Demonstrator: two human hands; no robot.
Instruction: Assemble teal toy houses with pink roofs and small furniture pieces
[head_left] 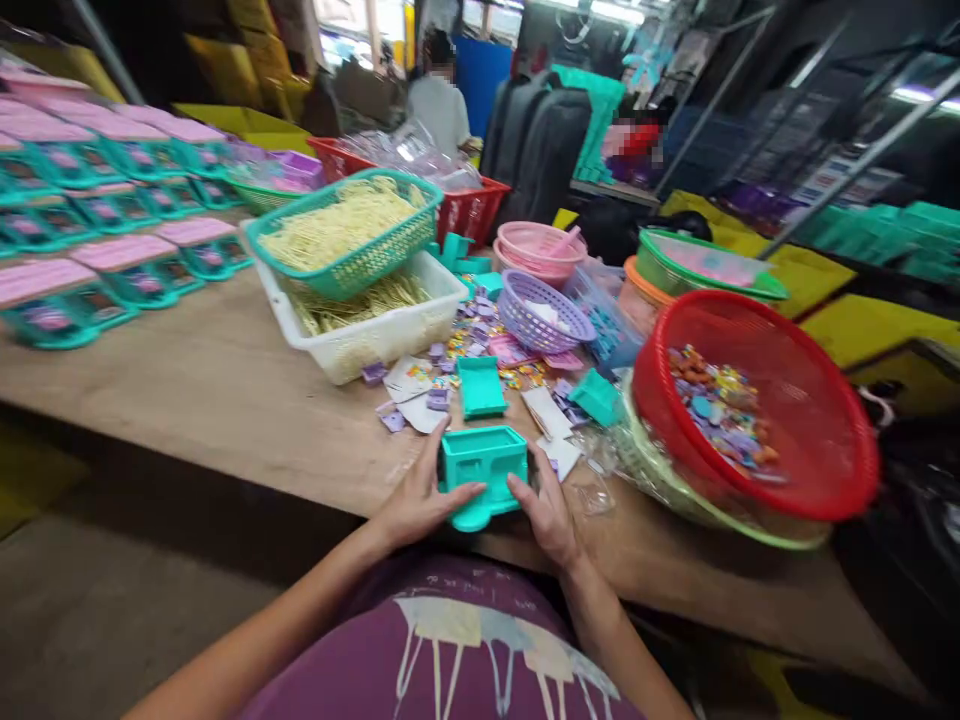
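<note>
Toy rows: teal-and-pink toys (112, 235) lined up on the far left of the table (225, 390).
Tubs: teal basket (349, 235) of pale sticks sits on a white tub (375, 325).
Left hand (420, 500): fingers wrapped on the teal box's left side.
Teal box (480, 470): at the table's near edge, held between both hands.
Right hand (547, 510): fingers gripping its right side.
Red basket (757, 410): tilted, holding small coloured bits.

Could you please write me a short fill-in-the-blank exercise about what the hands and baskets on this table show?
1. The left hand and right hand grip a teal plastic box from ____ sides.
2. The round red mesh basket holds small ____ pieces.
3. The teal mesh basket of pale sticks rests on a ____ tub.

Missing words: both; colourful; white
</note>
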